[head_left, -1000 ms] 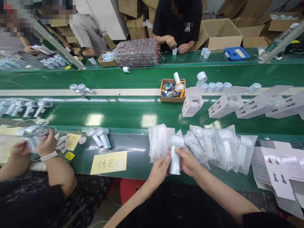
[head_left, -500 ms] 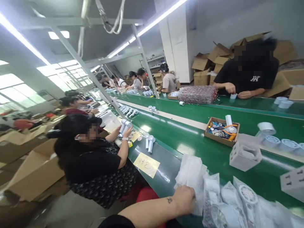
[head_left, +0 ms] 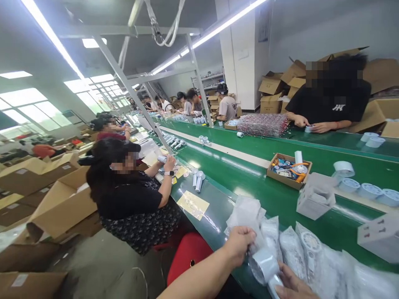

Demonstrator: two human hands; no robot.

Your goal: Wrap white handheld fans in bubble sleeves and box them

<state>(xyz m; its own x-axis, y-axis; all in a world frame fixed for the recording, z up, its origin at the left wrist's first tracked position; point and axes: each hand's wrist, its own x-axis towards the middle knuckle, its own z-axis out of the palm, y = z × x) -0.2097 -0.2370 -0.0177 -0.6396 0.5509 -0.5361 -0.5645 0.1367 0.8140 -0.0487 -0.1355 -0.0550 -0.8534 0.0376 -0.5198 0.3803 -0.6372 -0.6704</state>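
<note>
My left hand [head_left: 238, 247] is closed, pinching the edge of a translucent plastic bag [head_left: 245, 211] at the near side of the green bench. Just right of it, my right hand [head_left: 293, 282] grips the handle of a white handheld fan [head_left: 264, 265]. The fan's round head points up towards my left hand, close beside the bag. Behind my hands lies a row of bagged handheld fans [head_left: 310, 245] in clear wrapping. Part of my right hand is cut off by the lower frame edge.
A cardboard box of parts and tools [head_left: 288, 170] stands on the green conveyor [head_left: 224, 170]. White box-shaped holders [head_left: 316, 197] and round white parts [head_left: 369, 189] are to the right. A yellow paper [head_left: 193, 204] lies left. A red stool [head_left: 188, 253] is below; co-workers [head_left: 127, 195] sit along the line.
My right hand has come into view holding a white fan. My left hand has lifted the bag's edge slightly. The co-worker at left has brought their hands and fan lower.
</note>
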